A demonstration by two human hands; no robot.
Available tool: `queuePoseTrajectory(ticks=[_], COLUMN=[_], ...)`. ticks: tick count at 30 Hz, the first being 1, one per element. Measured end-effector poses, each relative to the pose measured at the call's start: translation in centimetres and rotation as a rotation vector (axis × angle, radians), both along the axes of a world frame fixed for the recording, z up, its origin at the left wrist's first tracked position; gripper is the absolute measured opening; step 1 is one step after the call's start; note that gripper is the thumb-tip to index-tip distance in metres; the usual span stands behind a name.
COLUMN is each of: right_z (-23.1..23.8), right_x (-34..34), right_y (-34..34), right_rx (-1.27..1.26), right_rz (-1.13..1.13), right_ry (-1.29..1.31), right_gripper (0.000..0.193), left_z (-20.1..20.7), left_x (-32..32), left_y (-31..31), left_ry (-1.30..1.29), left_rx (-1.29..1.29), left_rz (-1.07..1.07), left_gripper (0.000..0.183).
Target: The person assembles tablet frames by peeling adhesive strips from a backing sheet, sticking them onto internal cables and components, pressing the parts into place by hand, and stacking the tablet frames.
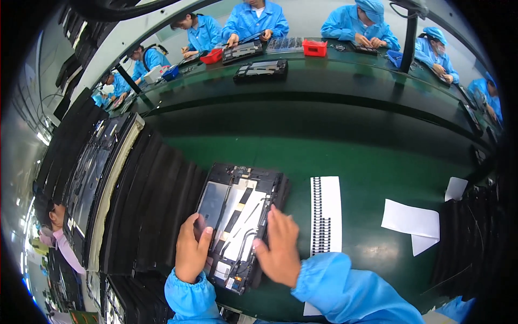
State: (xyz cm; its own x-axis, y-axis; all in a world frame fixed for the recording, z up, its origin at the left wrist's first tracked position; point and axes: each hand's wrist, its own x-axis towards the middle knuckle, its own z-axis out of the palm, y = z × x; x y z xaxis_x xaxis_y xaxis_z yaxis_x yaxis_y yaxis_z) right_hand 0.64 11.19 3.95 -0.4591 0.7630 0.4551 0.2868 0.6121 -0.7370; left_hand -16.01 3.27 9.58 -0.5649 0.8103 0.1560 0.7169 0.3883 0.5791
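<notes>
An opened tablet (237,216) lies tilted on the green table in front of me, its inside facing up. A grey panel, white and silver areas, dark strips and thin cables show inside its black frame. My left hand (191,245) grips its left edge, with the thumb over the rim. On the opposite long side, my right hand (280,243) holds the edge, fingers stretched along it and thumb bent toward the cables. Slight blur softens the right hand. What lies under the tablet is partly hidden; a dark layer shows along its right side.
Stacked black foam trays (156,210) rise on my left, with another opened device (94,170) on top. A strip of printed labels (326,216) and a curled white paper (413,221) lie to the right, beside more black trays (469,243). Several co-workers in blue sit across a raised shelf.
</notes>
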Motion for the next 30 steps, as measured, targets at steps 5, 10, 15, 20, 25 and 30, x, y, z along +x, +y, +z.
queuePoseTrajectory(ticks=[5,10,15,20,25,30], right_z=[-0.2,0.6,-1.9,-5.5,-3.2,0.8], right_x=[-2.2,-2.3,-3.4,-4.9,-5.3,-0.2], right_y=[-1.5,-1.0,-1.4,-1.0,-1.1,-0.4], right_rx=[-0.104,-0.035,-0.194,-0.867,-0.871,-0.804], right_rz=[-0.015,-0.166,-0.227,-0.009,-0.088,0.026], right_ry=[0.130,0.250,0.380,0.368,0.273,0.029], right_gripper=[0.075,0.074,0.074,0.083,0.093,0.092], left_z=[0.6,-0.3,-0.3,3.7,2.8,4.9], left_x=[-0.3,-0.8,-3.3,0.0,-1.3,1.8], left_y=[0.1,2.0,0.8,1.2,1.4,0.8], left_ry=[0.081,-0.010,0.047,-0.010,0.102,0.443], left_rx=[0.080,0.131,0.062,-0.363,-0.425,-0.365], left_rz=[0.024,-0.076,-0.080,-0.125,-0.245,-0.105], left_gripper=[0.044,0.044,0.047,0.054,0.044,0.054])
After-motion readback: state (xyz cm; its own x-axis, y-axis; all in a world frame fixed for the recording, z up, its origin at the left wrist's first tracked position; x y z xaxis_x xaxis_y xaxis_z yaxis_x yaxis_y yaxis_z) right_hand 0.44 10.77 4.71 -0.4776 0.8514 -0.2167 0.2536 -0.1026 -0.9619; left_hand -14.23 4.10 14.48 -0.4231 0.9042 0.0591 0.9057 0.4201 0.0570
